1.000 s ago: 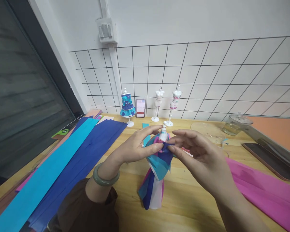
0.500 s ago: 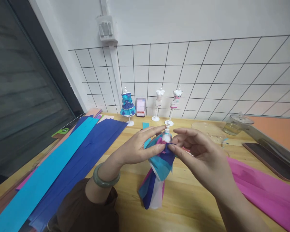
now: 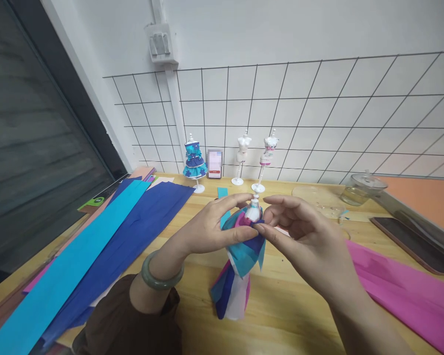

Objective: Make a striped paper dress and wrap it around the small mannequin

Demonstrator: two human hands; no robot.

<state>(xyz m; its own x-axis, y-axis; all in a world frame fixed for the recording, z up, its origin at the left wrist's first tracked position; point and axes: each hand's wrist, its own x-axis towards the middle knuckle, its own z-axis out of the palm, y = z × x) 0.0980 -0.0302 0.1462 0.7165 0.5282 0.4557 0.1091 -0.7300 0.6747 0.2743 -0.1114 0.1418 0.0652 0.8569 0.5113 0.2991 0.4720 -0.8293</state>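
Note:
A small white mannequin (image 3: 253, 212) stands between my hands, wearing a layered skirt (image 3: 244, 259) of blue, teal, pink and white pieces that flares out at the bottom. My left hand (image 3: 222, 222) curves round its left side, with the thumb pressed on the dark blue piece at the waist and the fingers behind the shoulder. On the other side, my right hand (image 3: 299, 229) pinches the edge of that same blue piece between thumb and fingers. The thumbs nearly meet at the waist.
Long blue and turquoise sheets (image 3: 133, 236) lie at left. Behind stand a dressed mannequin (image 3: 195, 160), a phone (image 3: 215, 163) and two white mannequins (image 3: 243, 150). At right are a glass pot (image 3: 358, 190), a dark tablet (image 3: 414, 244) and pink sheets (image 3: 395, 291).
My left thumb has moved slightly right along the waist, closer to my right thumb. The blue piece now lies flatter there, its raised edge less visible.

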